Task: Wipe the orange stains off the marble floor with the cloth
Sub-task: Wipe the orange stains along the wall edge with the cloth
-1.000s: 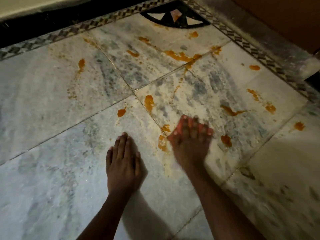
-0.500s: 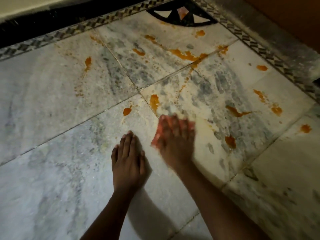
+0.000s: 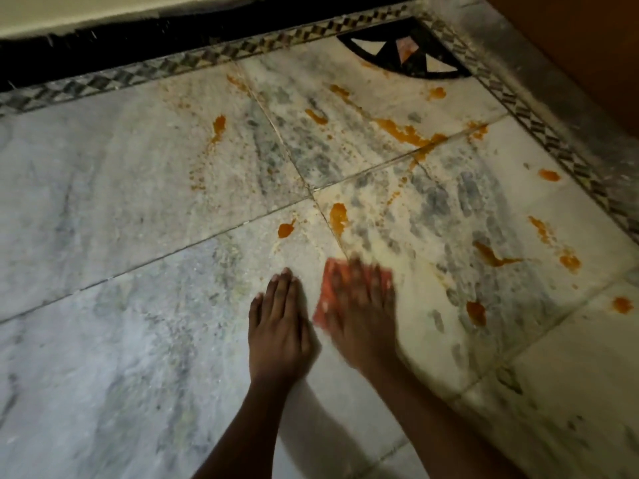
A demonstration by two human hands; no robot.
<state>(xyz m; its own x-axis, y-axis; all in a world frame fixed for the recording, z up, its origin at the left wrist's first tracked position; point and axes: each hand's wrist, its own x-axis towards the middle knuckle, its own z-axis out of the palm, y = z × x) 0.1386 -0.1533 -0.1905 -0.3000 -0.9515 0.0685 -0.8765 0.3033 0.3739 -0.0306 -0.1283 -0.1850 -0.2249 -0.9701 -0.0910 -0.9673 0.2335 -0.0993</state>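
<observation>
1. Cloth [image 3: 332, 288]: small, reddish-orange, pinned flat to the marble floor [image 3: 103, 236] under the right hand [image 3: 363, 316]. Only its left edge and far corner show past the fingers. It sits just right of the tile joint, near the closest orange stains [image 3: 339, 216].
2. Right grip: palm and fingers spread on top of the cloth, pressing down rather than pinching. The hand is motion-blurred, so I can't tell whether the fingertips curl over the far edge.
3. Left hand [image 3: 280, 326]: flat on bare marble just beside the cloth, fingers straight and together, holding nothing. Looks like a brace.
4. Handling, my read: the cloth is light, thin and limp with no stiffness, so it will bunch or slide out if pushed from one edge. Best hold is a flat palm over the centre with fingers fanned towards the leading edge.
5. The marble looks smooth and is hazed with a pale film; expect low friction, so downward pressure matters.
6. The stains look thick and pasty in places. Likely to smear, so fold to a fresh face as it loads up.
7. Many blobs remain farther out and to the right, up to the patterned border [image 3: 539, 133].
</observation>
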